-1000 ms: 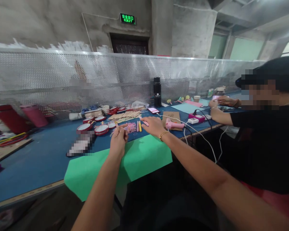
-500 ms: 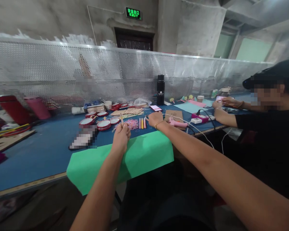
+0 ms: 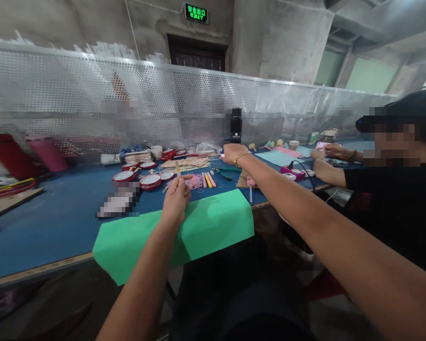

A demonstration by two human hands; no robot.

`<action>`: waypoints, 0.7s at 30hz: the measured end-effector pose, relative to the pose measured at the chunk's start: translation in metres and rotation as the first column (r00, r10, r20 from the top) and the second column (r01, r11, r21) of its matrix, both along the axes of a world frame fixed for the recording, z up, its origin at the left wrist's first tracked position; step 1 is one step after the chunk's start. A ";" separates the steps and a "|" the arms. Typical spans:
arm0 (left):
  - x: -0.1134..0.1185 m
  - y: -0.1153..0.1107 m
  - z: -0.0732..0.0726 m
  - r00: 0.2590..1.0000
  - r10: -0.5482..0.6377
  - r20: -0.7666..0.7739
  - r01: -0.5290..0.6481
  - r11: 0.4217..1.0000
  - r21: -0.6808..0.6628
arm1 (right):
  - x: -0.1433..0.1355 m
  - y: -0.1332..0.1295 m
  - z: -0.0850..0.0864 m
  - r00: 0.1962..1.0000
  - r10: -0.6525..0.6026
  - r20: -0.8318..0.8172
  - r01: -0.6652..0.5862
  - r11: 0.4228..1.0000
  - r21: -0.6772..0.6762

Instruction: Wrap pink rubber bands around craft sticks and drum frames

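My left hand (image 3: 176, 194) pinches a narrow pale wooden craft stick (image 3: 178, 169) upright above a green sheet (image 3: 213, 222) that hangs over the table's front edge. My right hand (image 3: 235, 155) is stretched out to the back, in front of a black bottle (image 3: 236, 124). Its fingers are curled and mostly hidden, so what they hold cannot be made out; a small pinkish edge shows beside them. Below the right wrist lie green-handled pliers (image 3: 225, 173). A pink glue gun (image 3: 250, 181) with a clear stick shows partly under my forearm. Pink rubber bands (image 3: 195, 181) lie behind my left hand.
Small red-rimmed drums (image 3: 150, 181), loose craft sticks (image 3: 193, 162) and pink and yellow tubes (image 3: 209, 180) lie on the blue table. A phone (image 3: 119, 203) lies to the left. At the right, a person in black (image 3: 386, 208) sits near a purple power strip (image 3: 294, 173).
My right hand has moved farther back toward the black bottle, uncovering the pliers. The glue gun appears turned and its white cable has shifted. My left hand still holds the stick.
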State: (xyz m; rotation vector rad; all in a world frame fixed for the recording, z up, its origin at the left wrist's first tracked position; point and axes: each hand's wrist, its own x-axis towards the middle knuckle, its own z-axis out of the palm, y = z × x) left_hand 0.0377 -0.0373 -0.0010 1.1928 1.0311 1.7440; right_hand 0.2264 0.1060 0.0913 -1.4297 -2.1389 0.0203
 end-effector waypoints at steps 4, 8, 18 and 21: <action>0.000 0.001 -0.001 0.998 -0.027 0.055 0.030 0.999 -0.040 | 0.011 -0.034 -0.002 0.893 0.244 -0.377 -0.239 0.969 0.060; 0.005 -0.002 0.004 0.993 -0.118 -0.025 0.116 0.990 -0.082 | -0.001 -0.082 -0.044 0.511 0.367 -0.777 -0.451 0.884 0.122; 0.019 -0.013 0.006 0.972 -0.171 -0.158 0.169 0.985 -0.024 | -0.037 -0.093 -0.090 0.137 0.280 -0.950 -0.426 0.883 0.198; 0.017 -0.008 -0.001 0.982 -0.121 -0.146 0.113 0.992 -0.061 | -0.040 -0.081 -0.103 0.115 0.152 -0.982 -0.281 0.953 0.114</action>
